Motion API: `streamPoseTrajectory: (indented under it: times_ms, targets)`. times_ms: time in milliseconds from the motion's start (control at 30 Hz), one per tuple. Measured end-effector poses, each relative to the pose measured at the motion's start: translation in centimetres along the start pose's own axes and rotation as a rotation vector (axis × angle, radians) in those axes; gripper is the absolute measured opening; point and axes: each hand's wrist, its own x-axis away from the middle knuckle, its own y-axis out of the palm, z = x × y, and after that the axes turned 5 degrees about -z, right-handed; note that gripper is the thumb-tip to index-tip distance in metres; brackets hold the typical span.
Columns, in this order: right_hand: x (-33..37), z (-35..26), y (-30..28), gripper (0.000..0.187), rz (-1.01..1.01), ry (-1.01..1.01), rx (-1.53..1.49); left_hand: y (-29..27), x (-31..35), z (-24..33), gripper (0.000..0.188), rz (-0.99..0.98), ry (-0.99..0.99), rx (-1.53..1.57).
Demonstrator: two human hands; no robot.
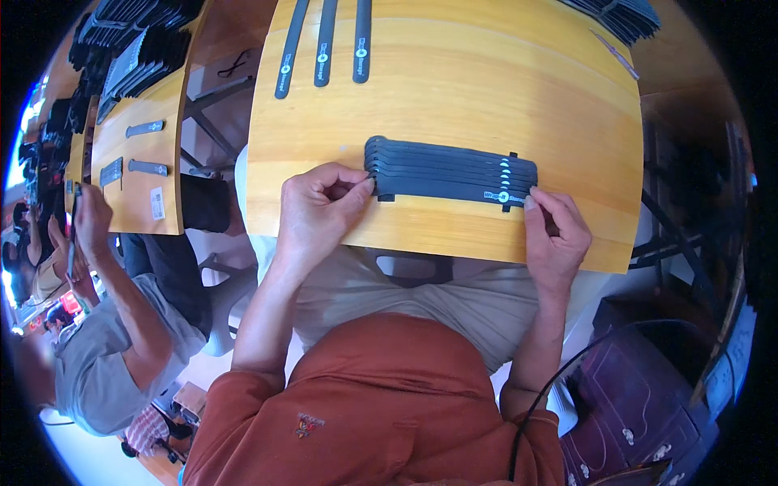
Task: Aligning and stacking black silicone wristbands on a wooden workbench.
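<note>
A fanned stack of dark straps lies across the wooden table in front of me, each strap overlapping the one beside it. The straps have rounded ends and pale printed marks near the right end. Small black tabs stick out from under the stack near both ends. My left hand pinches the left end of the nearest strap between thumb and forefinger. At the opposite end, my right hand has its thumb and forefinger closed at the nearest strap's corner, the other fingers curled.
Three separate dark straps lie side by side at the table's far left. A bundle of dark straps sits at the far right, near a thin pen-like tool. Leftward, a co-worker sits by another table with straps and stacks. A black cable curves past my right arm.
</note>
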Motion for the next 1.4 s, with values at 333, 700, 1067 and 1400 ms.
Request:
streamPoseTrajectory:
  times_ms: [333,700,1067,1400]
  targets:
    - [0.05,-0.06,0.16,0.01,0.012,0.001,-0.002,0.05,-0.05,0.0,0.008,0.013,-0.031,0.021]
    - [-0.03,-0.19,0.1,0.009,0.01,0.007,0.011,0.15,-0.04,-0.07,0.007,0.009,0.001,0.058]
    - [0.0,-0.19,0.36,0.008,0.033,-0.014,0.024,0.08,-0.03,0.16,0.008,0.009,-0.009,0.035]
    - [0.08,-0.25,0.38,0.009,0.027,-0.017,0.019,0.11,-0.02,0.14,0.009,0.012,-0.005,0.017]
